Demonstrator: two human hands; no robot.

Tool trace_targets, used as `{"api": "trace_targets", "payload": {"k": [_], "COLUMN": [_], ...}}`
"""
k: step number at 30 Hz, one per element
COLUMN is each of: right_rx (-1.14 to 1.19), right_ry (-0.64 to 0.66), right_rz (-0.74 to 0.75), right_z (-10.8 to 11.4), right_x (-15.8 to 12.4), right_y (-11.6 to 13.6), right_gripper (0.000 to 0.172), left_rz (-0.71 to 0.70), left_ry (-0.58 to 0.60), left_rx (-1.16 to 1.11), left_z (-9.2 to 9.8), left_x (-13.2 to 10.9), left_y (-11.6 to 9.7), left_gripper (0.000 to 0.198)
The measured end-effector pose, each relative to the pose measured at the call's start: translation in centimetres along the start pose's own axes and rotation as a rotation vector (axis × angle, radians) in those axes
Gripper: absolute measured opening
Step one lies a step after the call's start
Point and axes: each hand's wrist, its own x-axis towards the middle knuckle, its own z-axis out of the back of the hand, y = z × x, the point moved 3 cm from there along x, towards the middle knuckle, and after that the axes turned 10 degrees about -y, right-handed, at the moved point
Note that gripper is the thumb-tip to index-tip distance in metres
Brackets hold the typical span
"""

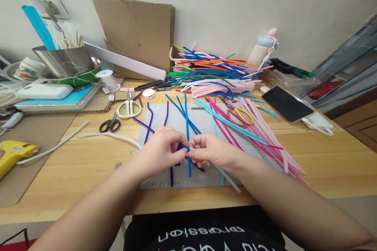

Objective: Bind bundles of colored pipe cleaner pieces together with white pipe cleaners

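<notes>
My left hand [161, 147] and my right hand [210, 151] meet above the grey cutting mat [156, 180], fingertips pinched together. Between them a blue pipe cleaner [187, 121] runs lengthwise, its lower end pointing toward me. A white pipe cleaner [118, 135] passes crosswise behind my left hand and comes out below my right palm; its crossing with the blue one is partly covered by fingers. Short dark purple pieces [178, 160] show beside the left fingertips. Around the hands lie purple pipe cleaners [151, 119], more blue ones [176, 106] and light blue ones [229, 117].
Pink pipe cleaners [265, 129] and orange-yellow scissors [240, 117] lie at right, near a phone [287, 104]. A colourful pipe-cleaner pile [218, 68] stands behind, beside cardboard [135, 35]. White scissors [129, 108], black scissors [110, 125] and a yellow glue gun [17, 151] are at left.
</notes>
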Motion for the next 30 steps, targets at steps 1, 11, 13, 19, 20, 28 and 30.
{"api": "trace_targets", "payload": {"k": [1, 11, 13, 19, 20, 28, 30], "right_rx": [-0.015, -0.151, -0.146, -0.097, -0.081, -0.053, -0.052], "right_ry": [-0.012, -0.132, -0.129, -0.098, -0.094, -0.1, -0.138], "right_rz": [0.01, 0.195, 0.2, 0.127, 0.121, 0.131, 0.13], "right_z": [0.0, -0.3, -0.3, -0.3, -0.3, -0.1, -0.1], "right_x": [0.0, -0.3, -0.3, -0.5, -0.5, -0.5, -0.4], "right_y": [0.1, 1.0, 0.8, 0.9, 1.0, 1.4, 1.3], "right_gripper": [0.026, 0.019, 0.018, 0.018, 0.018, 0.014, 0.014], "left_rz": [0.015, 0.182, 0.207, 0.322, 0.332, 0.329, 0.262], "left_ry": [0.005, 0.076, 0.085, 0.179, 0.186, 0.096, 0.06], "left_rx": [-0.017, -0.089, -0.115, -0.255, -0.269, -0.259, -0.258], "left_z": [0.0, -0.5, -0.6, -0.4, -0.3, 0.3, 0.4], "left_x": [0.0, -0.1, -0.2, -0.3, -0.2, 0.1, 0.1], "left_y": [0.1, 0.3, 0.4, 0.6, 0.6, 0.8, 0.7], "left_gripper": [0.011, 0.012, 0.012, 0.016, 0.017, 0.016, 0.013]}}
